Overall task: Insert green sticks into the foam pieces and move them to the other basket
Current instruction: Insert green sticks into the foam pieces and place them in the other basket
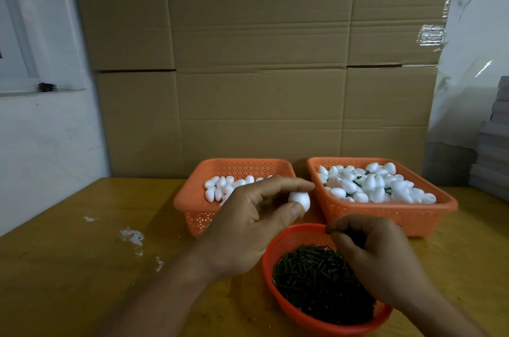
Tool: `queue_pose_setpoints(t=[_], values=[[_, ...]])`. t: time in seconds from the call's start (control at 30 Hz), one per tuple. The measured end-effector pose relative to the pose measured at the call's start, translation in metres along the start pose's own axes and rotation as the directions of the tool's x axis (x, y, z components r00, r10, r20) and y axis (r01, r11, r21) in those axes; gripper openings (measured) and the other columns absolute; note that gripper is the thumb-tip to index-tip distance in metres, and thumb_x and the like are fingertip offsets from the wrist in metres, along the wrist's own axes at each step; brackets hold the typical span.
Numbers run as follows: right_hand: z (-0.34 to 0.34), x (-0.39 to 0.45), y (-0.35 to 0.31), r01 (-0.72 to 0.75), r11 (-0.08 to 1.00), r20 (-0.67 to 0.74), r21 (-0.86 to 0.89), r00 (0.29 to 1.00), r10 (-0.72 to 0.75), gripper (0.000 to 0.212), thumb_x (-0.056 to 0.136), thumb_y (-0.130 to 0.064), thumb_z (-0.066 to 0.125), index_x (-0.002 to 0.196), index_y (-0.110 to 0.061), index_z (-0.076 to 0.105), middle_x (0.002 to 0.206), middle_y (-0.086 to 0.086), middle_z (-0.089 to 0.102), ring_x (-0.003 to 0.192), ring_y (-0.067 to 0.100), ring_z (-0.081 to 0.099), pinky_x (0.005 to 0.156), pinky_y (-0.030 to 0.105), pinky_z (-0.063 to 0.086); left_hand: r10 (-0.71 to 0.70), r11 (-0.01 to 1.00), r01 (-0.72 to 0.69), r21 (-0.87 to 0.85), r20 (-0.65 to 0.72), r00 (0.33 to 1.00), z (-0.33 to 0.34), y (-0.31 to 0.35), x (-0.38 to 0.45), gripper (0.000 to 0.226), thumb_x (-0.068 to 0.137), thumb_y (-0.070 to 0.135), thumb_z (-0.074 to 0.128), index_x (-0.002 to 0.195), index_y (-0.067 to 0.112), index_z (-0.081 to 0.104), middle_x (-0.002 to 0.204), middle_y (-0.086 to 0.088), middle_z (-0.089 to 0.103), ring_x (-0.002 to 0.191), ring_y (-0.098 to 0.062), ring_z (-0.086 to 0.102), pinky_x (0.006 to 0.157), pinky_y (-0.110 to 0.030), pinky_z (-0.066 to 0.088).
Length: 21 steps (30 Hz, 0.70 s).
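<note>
The left hand (245,223) pinches one white foam piece (299,200) between thumb and forefinger; the other fingers curl loosely. Behind those fingers sits the left basket (190,199) of plain foam pieces. Just beyond the fingertips to the right stands the right basket (385,212), its foam pieces showing green sticks. The right hand (377,256) has its fingertips bunched narrow above the round basket (297,312) of green sticks (316,278); whether they grip a stick cannot be determined.
</note>
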State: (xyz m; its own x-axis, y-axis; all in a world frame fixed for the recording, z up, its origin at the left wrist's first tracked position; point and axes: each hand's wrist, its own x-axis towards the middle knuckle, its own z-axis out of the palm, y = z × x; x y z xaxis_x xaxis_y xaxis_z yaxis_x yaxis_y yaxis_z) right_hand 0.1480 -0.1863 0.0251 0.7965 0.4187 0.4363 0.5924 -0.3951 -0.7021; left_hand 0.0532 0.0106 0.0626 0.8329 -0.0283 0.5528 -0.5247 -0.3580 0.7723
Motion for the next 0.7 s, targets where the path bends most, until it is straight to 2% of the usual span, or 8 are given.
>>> queue_pose_setpoints(t=[0.1, 0.2, 0.27, 0.33, 0.4, 0.5, 0.6, 0.7], values=[[0.0, -0.002, -0.002, 0.001, 0.999, 0.053, -0.045, 0.999, 0.001, 0.017, 0.089, -0.013, 0.07, 0.084, -0.028, 0.077, 0.054, -0.011, 0.067, 0.038, 0.003, 0.05, 0.041, 0.015, 0.036, -0.077, 0.985, 0.075, -0.158, -0.006, 0.997, 0.006, 0.002, -0.008, 0.025, 0.091, 0.031, 0.06, 0.11, 0.02, 0.072, 0.08, 0.001, 0.066, 0.071, -0.015, 0.062, 0.069, -0.025, 0.053], [-0.001, -0.003, -0.005, 0.057, 0.977, 0.135, -0.206, 0.99, -0.03, 0.012, 0.084, -0.022, 0.076, 0.086, -0.033, 0.079, 0.068, -0.02, 0.071, 0.063, -0.005, 0.064, 0.057, 0.012, 0.047, -0.147, 0.968, 0.143, -0.204, -0.003, 0.989, 0.009, 0.001, -0.012, 0.034, 0.09, 0.045, 0.055, 0.098, 0.015, 0.068, 0.064, 0.008, 0.05, 0.056, -0.009, 0.044, 0.054, -0.02, 0.038], [-0.001, -0.003, -0.009, 0.101, 0.943, 0.236, -0.318, 0.971, -0.024, 0.008, 0.084, -0.031, 0.076, 0.088, -0.037, 0.078, 0.077, -0.019, 0.073, 0.073, -0.004, 0.066, 0.068, 0.017, 0.052, -0.185, 0.957, 0.179, -0.228, -0.007, 0.983, 0.009, 0.001, -0.014, 0.038, 0.089, 0.051, 0.052, 0.093, 0.015, 0.065, 0.061, 0.012, 0.044, 0.054, -0.007, 0.036, 0.052, -0.021, 0.03], [0.002, -0.002, -0.014, 0.129, 0.905, 0.337, -0.404, 0.941, 0.016, 0.009, 0.086, -0.043, 0.071, 0.092, -0.037, 0.076, 0.081, -0.016, 0.073, 0.076, 0.0, 0.067, 0.073, 0.023, 0.056, -0.217, 0.948, 0.206, -0.242, -0.019, 0.976, 0.01, -0.001, -0.015, 0.041, 0.089, 0.056, 0.05, 0.089, 0.019, 0.065, 0.061, 0.009, 0.046, 0.055, -0.008, 0.038, 0.054, -0.023, 0.033], [0.006, -0.002, -0.018, 0.149, 0.85, 0.411, -0.506, 0.907, 0.085, 0.026, 0.087, -0.056, 0.063, 0.096, -0.034, 0.073, 0.082, -0.011, 0.07, 0.076, 0.003, 0.065, 0.069, 0.027, 0.055, -0.243, 0.928, 0.229, -0.295, -0.01, 0.97, 0.013, -0.002, -0.016, 0.042, 0.088, 0.059, 0.051, 0.086, 0.019, 0.066, 0.067, -0.001, 0.052, 0.06, -0.012, 0.046, 0.055, -0.024, 0.039], [0.014, -0.003, -0.02, 0.196, 0.742, 0.456, -0.642, 0.875, 0.163, 0.042, 0.083, -0.068, 0.056, 0.094, -0.028, 0.062, 0.088, -0.011, 0.061, 0.085, 0.009, 0.061, 0.064, 0.027, 0.044, -0.285, 0.884, 0.261, -0.387, -0.004, 0.959, 0.015, -0.005, -0.017, 0.045, 0.087, 0.054, 0.058, 0.092, 0.01, 0.066, 0.073, -0.006, 0.06, 0.06, -0.014, 0.052, 0.05, -0.024, 0.04], [0.021, -0.002, -0.021, 0.242, 0.712, 0.497, -0.659, 0.85, 0.172, 0.04, 0.082, -0.066, 0.058, 0.095, -0.028, 0.06, 0.099, -0.009, 0.064, 0.094, 0.016, 0.064, 0.074, 0.031, 0.049, -0.317, 0.878, 0.278, -0.389, -0.039, 0.948, 0.017, -0.005, -0.017, 0.036, 0.088, 0.056, 0.062, 0.095, 0.021, 0.062, 0.066, -0.003, 0.054, 0.053, -0.012, 0.044, 0.046, -0.021, 0.032], [0.025, -0.002, -0.023, 0.23, 0.722, 0.487, -0.652, 0.857, 0.167, 0.027, 0.086, -0.049, 0.061, 0.103, -0.027, 0.062, 0.105, -0.008, 0.066, 0.1, 0.018, 0.064, 0.08, 0.032, 0.051, -0.333, 0.857, 0.274, -0.436, -0.065, 0.941, 0.018, -0.006, -0.017, 0.032, 0.084, 0.054, 0.06, 0.088, 0.022, 0.057, 0.064, -0.002, 0.045, 0.05, -0.009, 0.037, 0.043, -0.019, 0.027]])
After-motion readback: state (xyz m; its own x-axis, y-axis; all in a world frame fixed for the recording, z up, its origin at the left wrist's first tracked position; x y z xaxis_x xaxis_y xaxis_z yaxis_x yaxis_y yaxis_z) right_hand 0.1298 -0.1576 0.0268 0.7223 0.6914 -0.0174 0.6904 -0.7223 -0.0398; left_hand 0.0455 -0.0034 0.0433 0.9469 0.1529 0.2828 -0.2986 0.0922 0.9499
